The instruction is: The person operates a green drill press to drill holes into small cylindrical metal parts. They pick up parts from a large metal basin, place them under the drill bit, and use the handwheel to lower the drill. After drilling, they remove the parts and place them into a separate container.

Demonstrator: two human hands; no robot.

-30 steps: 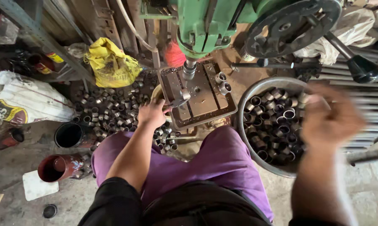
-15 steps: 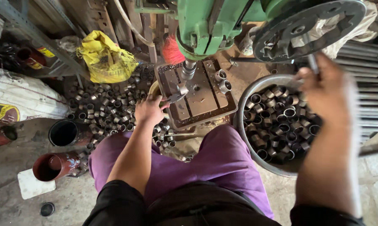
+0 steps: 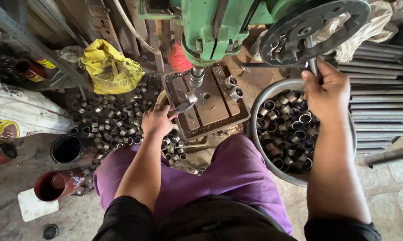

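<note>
My left hand [image 3: 157, 120] grips a pair of pliers [image 3: 182, 107] that pinch a short metal ring [image 3: 192, 97] on the drill table [image 3: 210, 109], right under the spindle [image 3: 195, 76] of the green drill press [image 3: 214, 27]. My right hand [image 3: 327, 89] is closed around a spoke handle [image 3: 311, 64] of the feed wheel [image 3: 313, 29]. Below that hand a round metal basin [image 3: 257, 105] is filled with several metal rings. Two more rings [image 3: 232, 87] lie on the table's far right corner.
A heap of metal rings [image 3: 107, 122] covers the floor at left, beside a yellow bag [image 3: 107, 67], a black can [image 3: 67, 148] and a red can [image 3: 54, 185]. Steel rods [image 3: 380, 98] are stacked at right. My purple-trousered legs [image 3: 237, 174] straddle the machine's base.
My right hand rose from above the basin to the feed wheel and closed on a spoke handle. My left hand stayed at the table with the pliers.
</note>
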